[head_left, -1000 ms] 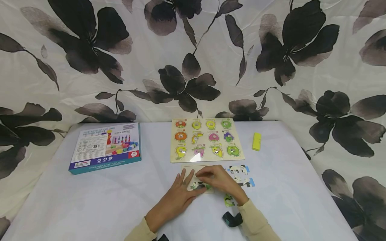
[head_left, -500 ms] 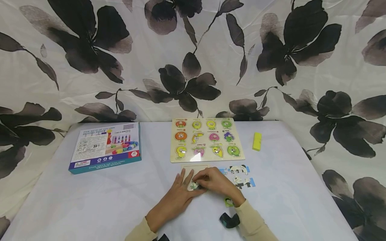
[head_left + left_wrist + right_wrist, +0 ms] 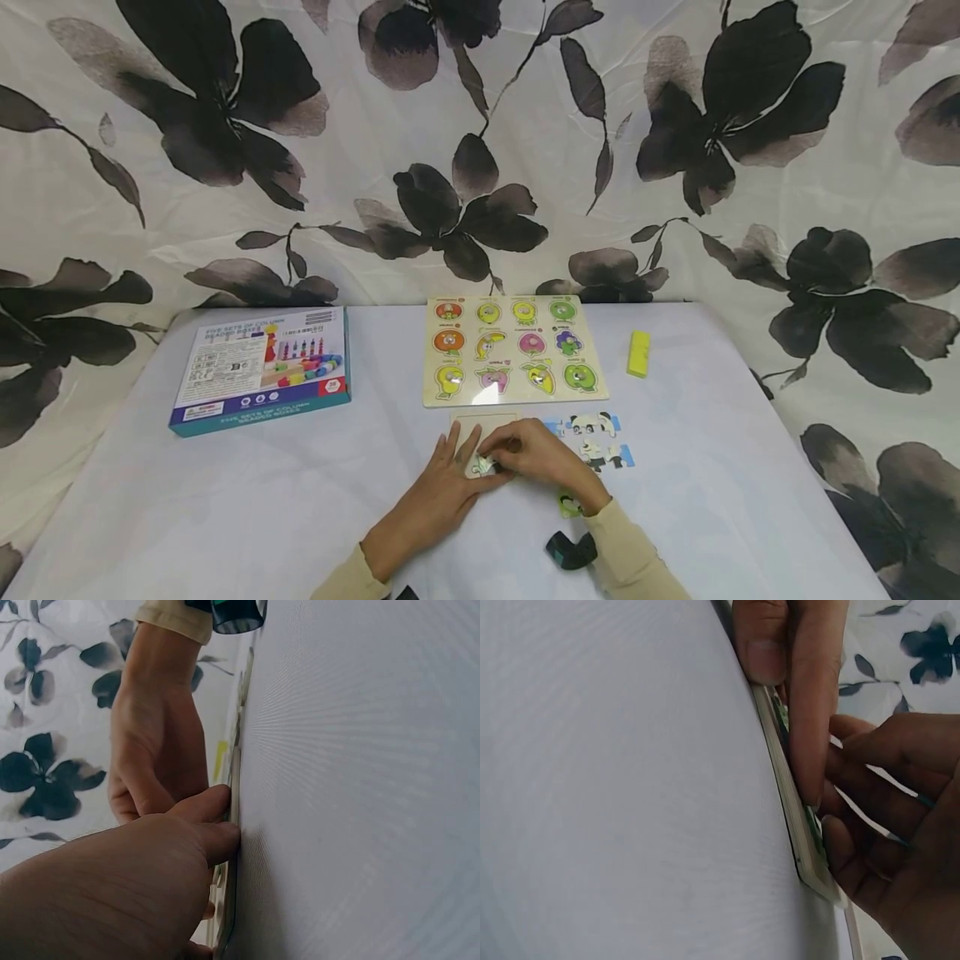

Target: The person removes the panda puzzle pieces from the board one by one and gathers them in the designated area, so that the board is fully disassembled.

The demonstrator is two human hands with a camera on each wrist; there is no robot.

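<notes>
A small pale wooden puzzle board (image 3: pixel 487 416) lies on the white cloth, with a partly covered panda picture inside its frame. My left hand (image 3: pixel 438 492) rests over its left side, fingers spread and straight, thumb along the near edge. Over the middle of the board my right hand (image 3: pixel 536 450) curls its fingertips and thumb onto a white and green puzzle piece (image 3: pixel 482 467), which they partly hide. In the right wrist view, the right hand (image 3: pixel 900 817) bends close to the board's edge (image 3: pixel 791 802), beside a straight finger of the left.
Loose panda pieces (image 3: pixel 596 423) lie right of the board; a green piece (image 3: pixel 570 503) sits by the right forearm. Behind stands a fruit puzzle board (image 3: pixel 517 350), with a yellow block (image 3: pixel 638 354) beside it. A boxed toy set (image 3: pixel 262 367) occupies the back left.
My right hand has shifted slightly left and toward me over the board, then stayed nearly still, fingertips at the piece. The left hand has kept its place.
</notes>
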